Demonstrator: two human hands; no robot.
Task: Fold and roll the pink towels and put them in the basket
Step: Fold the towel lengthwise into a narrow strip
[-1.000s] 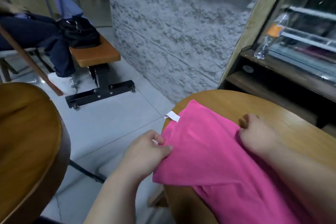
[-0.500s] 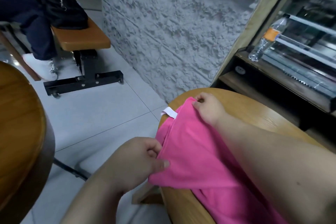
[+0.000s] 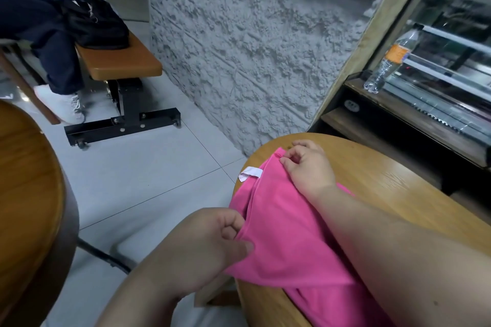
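Note:
A pink towel lies over the left edge of a round wooden table, with a white label at its far left side. My left hand pinches the towel's near left edge, off the table rim. My right hand is at the towel's far corner, fingers curled and pinching the fabric there. My right forearm lies across the towel and hides its right part. No basket is in view.
A second round wooden table stands at the left. On the tiled floor beyond are a bench with a black bag and a seated person's leg. A rough grey wall, a shelf and a water bottle lie ahead.
My right hand moved from the towel's right side up to its far corner and took hold there. My left hand kept its pinch on the near left edge.

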